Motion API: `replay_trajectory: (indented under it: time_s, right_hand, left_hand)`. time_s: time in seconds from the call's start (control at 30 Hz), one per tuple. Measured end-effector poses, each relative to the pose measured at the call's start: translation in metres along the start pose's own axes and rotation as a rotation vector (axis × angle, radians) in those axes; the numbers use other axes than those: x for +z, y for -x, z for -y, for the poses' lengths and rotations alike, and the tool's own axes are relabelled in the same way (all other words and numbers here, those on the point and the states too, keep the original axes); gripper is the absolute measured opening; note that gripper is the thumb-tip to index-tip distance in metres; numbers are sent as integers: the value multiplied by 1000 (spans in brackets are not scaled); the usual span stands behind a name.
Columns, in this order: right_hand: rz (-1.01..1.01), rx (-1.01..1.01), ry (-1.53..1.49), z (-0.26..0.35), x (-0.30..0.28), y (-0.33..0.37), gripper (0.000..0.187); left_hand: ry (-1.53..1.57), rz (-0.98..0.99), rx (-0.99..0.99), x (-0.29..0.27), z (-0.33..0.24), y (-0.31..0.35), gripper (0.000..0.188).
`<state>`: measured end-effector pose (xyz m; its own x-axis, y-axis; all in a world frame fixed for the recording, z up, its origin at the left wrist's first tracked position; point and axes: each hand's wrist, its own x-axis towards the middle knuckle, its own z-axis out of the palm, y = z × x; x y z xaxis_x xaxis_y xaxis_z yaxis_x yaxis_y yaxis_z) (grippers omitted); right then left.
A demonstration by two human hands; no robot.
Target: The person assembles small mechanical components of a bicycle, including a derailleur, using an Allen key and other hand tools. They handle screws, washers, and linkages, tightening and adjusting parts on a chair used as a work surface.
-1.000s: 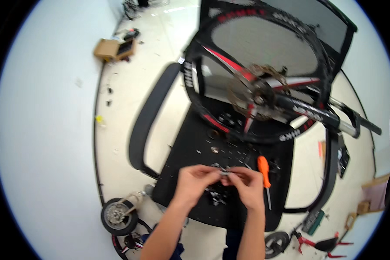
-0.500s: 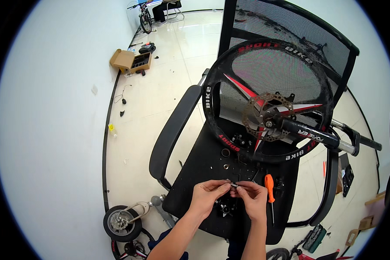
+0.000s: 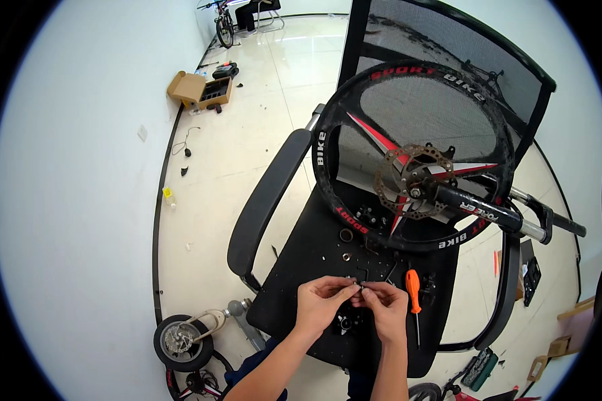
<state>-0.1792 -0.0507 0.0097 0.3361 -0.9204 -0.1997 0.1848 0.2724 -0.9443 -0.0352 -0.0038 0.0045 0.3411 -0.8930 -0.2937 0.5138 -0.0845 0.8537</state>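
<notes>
Left hand (image 3: 320,306) and right hand (image 3: 386,309): the fingers of both pinch a small part (image 3: 360,287), largely hidden, above the black chair seat (image 3: 282,297); an orange-handled screwdriver (image 3: 413,290) lies beside the right.

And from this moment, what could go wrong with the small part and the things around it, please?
The small part, pinched between the left hand and right hand, could slip and be hard to find among the loose bits on the black seat.
The orange-handled screwdriver lies close beside the right hand, so a sideways move might knock it.
The bicycle wheel sits at a tilt over the seat; what supports it is not clear, so a bump might shift it.
</notes>
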Motion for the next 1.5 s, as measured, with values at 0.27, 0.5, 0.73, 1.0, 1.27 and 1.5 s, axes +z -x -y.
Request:
replay_trajectory:
  time_s: [0.27,0.5,0.73,1.0,1.27,1.5]
  right_hand:
    - [-8,172,7,-2,-5,-4,21]
    - [35,187,-20,4,-5,-5,25]
    - [95,131,91,3,-11,-4,24]
    - [-87,28,124,12,-19,-9,24]
    - [7,122,180,7,-18,-11,22]
    - [76,143,303,5,-15,-10,21]
  left_hand:
    - [-295,154,104,-7,-5,-10,22]
    - [-737,147,479,-6,-17,-8,22]
    - [-876,195,560,-8,-18,-10,32]
    - [-1062,468,167,-40,-39,-8,32]
    - [-1044,464,110,-42,-31,-12,18]
    - [-862,395,-20,-39,-32,-11,19]
